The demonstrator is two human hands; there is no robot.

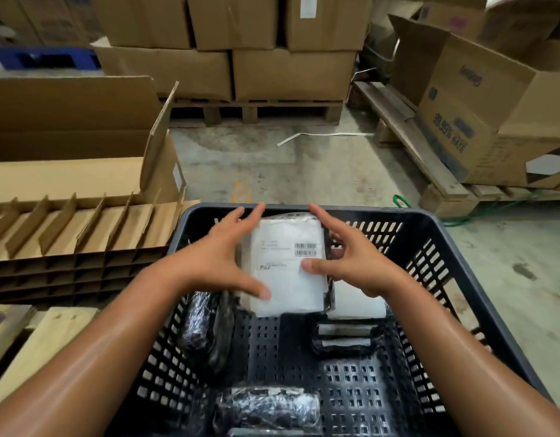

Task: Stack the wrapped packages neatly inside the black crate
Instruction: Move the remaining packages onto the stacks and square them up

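Currently logged, crate contents and handling state:

Item 1, black crate: perforated plastic, on the concrete floor, partly filled.

Item 2, white-labelled package: barcode face up, at the far end of the crate, seemingly atop other wrapped goods. Left hand flanks its left edge, thumb on the near corner; right hand flanks the right edge, thumb pressed on the label. Both hands spread and bracing, neither curled into a full grasp; likely squaring the package against the far wall so the stack sits flush.

Item 3, dark wrapped roll: lying along the left wall.

Item 4, dark wrapped bundle: at the near end, loose.

Item 5, banded package: right of centre, beside a white package under the right hand.

Surroundings: cardboard dividers stacked to the left
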